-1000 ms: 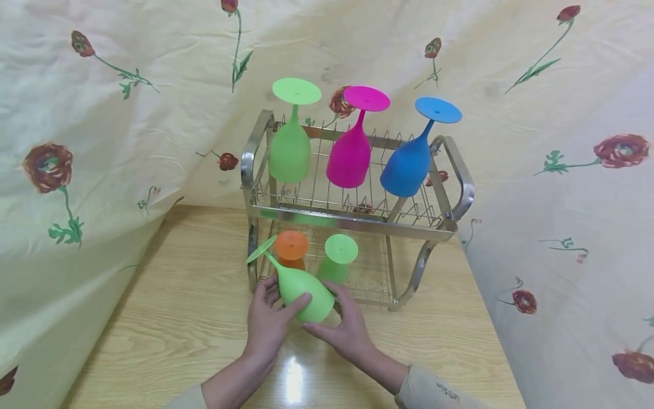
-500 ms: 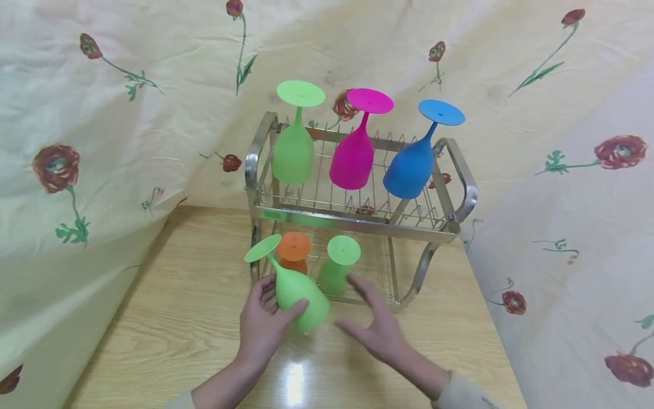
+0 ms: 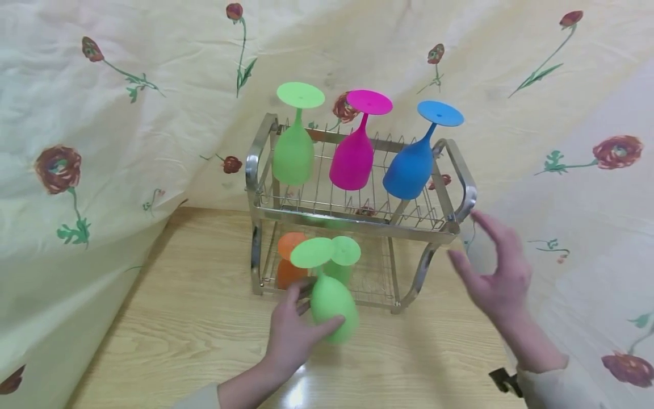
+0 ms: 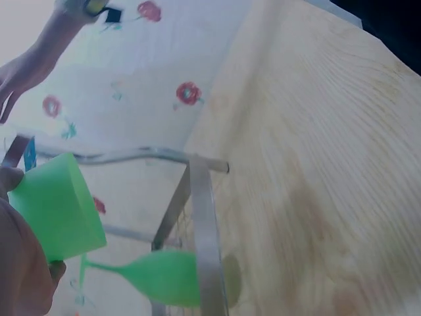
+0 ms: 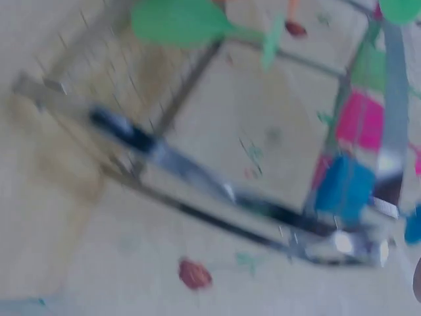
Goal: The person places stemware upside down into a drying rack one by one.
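My left hand holds a light green plastic goblet by its bowl, thumb on the near side, fingers partly hidden behind. It is tilted, with its foot up and its mouth down, in front of the rack's lower tier. In the left wrist view the bowl shows its rim. My right hand is raised beside the rack's right end, fingers spread and holding nothing. On the upper tier stand upside-down green, magenta and blue goblets. An orange goblet and another green one stand below.
The two-tier metal dish rack stands on a wooden table. Its curved right side frame runs through the blurred right wrist view. Flower-printed cloth surrounds the table at the back and sides.
My right hand has let go of the green goblet and moved right and up to the rack's end. My left hand has carried the goblet to the right and turned it more upright.
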A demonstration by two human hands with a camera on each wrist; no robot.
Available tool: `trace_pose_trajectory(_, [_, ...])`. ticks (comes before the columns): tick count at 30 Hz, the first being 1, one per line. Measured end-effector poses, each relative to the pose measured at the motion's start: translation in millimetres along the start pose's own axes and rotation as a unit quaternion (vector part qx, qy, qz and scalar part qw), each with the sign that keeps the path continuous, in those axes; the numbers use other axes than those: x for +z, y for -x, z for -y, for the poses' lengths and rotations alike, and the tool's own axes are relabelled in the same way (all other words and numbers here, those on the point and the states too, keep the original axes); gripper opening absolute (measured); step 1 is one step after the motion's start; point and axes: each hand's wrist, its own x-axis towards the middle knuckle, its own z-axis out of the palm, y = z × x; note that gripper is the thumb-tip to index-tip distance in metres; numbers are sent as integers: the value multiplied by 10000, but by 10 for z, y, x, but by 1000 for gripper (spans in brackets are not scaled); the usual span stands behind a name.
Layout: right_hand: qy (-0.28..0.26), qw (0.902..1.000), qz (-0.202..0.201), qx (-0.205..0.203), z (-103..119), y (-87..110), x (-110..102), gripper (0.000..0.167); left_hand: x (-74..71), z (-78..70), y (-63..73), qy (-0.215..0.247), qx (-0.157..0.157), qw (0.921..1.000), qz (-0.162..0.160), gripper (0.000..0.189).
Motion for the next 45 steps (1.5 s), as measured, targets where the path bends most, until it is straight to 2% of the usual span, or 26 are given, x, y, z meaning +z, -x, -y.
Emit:
trace_pose_trajectory(3, [187, 9990, -144, 375, -165, -122, -102, 81, 179, -15, -18, -90, 264, 9990, 347, 78])
trace_pose_trajectory(5, [181, 9963, 45, 837, -325, -141, -176, 77, 303, -7, -33, -173, 433, 9974, 542, 77])
trace_pose_trajectory(7, [10, 9892, 294, 1439, -494, -135, -222, 68, 426, 18, -58, -318, 647, 9951, 673, 78])
trace_pose_trajectory(9, [-199, 9754, 622, 2107, -643, -120, -246, 65, 545, 52, -93, -554, 891, 9919, 713, 77])
trace_pose_trajectory(11, [-400, 9573, 867, 2729, -751, -118, -231, 66, 661, 98, -138, -832, 1140, 9878, 660, 77])
trace_pose_trajectory(13, [-497, 9414, 1082, 3155, -828, -125, -205, 65, 775, 146, -181, -1075, 1333, 9836, 565, 76])
trace_pose_trajectory(15, [-493, 9320, 1241, 3370, -878, -129, -172, 64, 890, 200, -230, -1266, 1516, 9792, 472, 75])
trace_pose_trajectory(18, [-478, 9290, 1301, 3432, -909, -146, -123, 62, 1048, 264, -305, -1474, 1657, 9743, 392, 76])
trace_pose_trajectory(25, [-455, 9387, 1219, 3191, -915, -173, -20, 56, 1336, 394, -490, -1897, 1677, 9668, 354, 78])
trace_pose_trajectory(30, [-310, 9423, 1215, 3104, -910, -181, 22, 55, 1460, 486, -604, -1997, 1798, 9629, 238, 79])
trace_pose_trajectory(34, [-209, 9426, 1289, 3073, -907, -191, 43, 56, 1521, 607, -691, -1985, 1552, 9675, 206, 81])
trace_pose_trajectory(39, [-201, 9420, 1320, 3080, -924, -194, 46, 56, 1625, 791, -795, -1878, 1225, 9729, 570, 81])
trace_pose_trajectory(41, [-213, 9427, 1314, 3058, -924, -198, 38, 56, 1667, 844, -828, -1917, 1176, 9721, 662, 81])
trace_pose_trajectory(45, [-255, 9427, 1336, 3046, -903, -194, 34, 56, 1700, 938, -862, -2183, 1172, 9670, 592, 81])
